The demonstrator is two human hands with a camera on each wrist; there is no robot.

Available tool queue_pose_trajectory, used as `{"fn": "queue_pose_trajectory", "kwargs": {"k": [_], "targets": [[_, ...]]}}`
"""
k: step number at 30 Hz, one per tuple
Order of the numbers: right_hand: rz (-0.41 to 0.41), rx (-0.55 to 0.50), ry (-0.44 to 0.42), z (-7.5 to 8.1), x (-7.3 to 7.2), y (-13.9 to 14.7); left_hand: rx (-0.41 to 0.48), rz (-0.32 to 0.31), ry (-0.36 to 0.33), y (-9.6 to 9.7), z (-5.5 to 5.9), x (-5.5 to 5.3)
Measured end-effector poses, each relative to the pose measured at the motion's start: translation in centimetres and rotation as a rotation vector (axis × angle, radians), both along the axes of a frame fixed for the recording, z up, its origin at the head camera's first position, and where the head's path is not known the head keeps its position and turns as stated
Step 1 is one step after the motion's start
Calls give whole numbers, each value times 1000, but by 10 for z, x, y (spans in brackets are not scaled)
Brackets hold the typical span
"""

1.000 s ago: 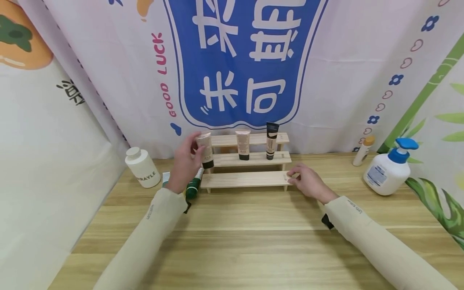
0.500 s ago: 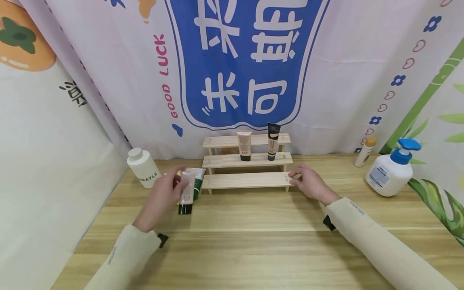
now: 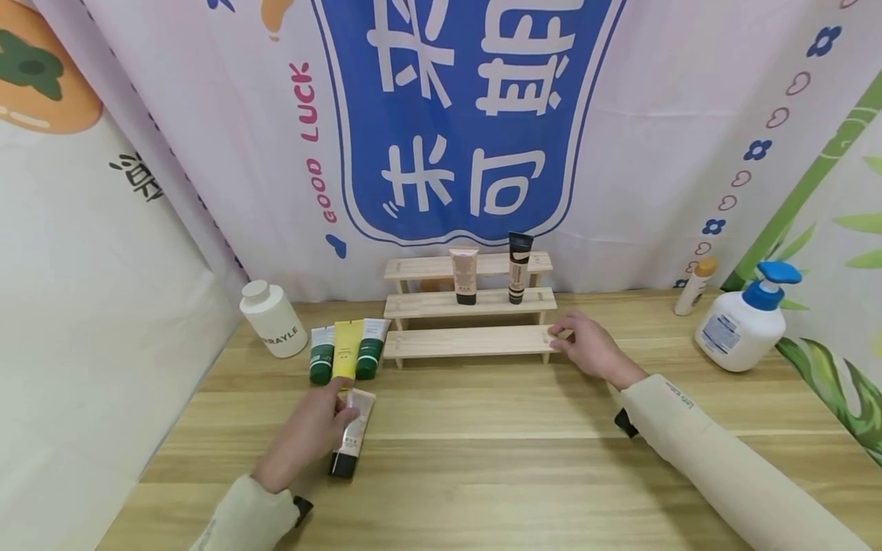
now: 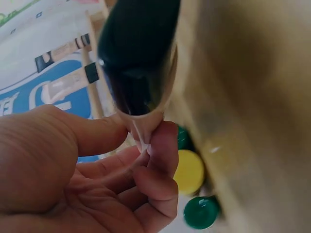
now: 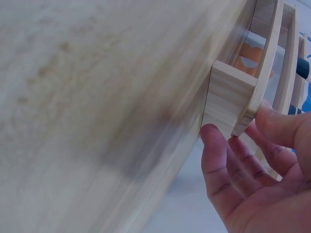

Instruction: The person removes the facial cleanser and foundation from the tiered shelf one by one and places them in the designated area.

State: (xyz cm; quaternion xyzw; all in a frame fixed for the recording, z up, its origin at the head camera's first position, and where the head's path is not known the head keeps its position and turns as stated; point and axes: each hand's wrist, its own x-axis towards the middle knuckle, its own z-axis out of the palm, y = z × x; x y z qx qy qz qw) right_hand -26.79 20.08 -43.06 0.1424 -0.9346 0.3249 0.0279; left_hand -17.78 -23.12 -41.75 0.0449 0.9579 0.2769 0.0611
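Pink tube (image 3: 354, 433) is pinched by its flat end in L hand (image 3: 310, 430), cap (image 3: 343, 464) poss. touching worktop (image 3: 496, 467); R hand (image 3: 587, 349) grips rack (image 3: 468, 342), prob. steadying it.

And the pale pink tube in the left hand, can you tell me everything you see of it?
The pale pink tube looks like smooth plastic, with a glossy black cap and small print too tiny to read. The bare left hand pinches it near its flat end. It slants, cap lowest in the head view, just below a yellow plastic tube. I can't tell whether it touches that or the wooden tabletop.
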Motion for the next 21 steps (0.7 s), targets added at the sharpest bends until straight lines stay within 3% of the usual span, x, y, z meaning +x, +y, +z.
{"fn": "queue_pose_trajectory", "kwargs": {"k": [6, 10, 16, 21], "targets": [[-1, 3, 4, 1, 0, 1, -25, 36, 17, 4, -10, -2], [0, 1, 9, 0, -1, 1, -102, 58, 62, 7, -8, 0], [5, -9, 14, 1, 0, 0, -233, 58, 13, 13, -3, 4], [2, -7, 15, 0, 0, 0, -256, 42, 42, 17, -5, 1]]}}
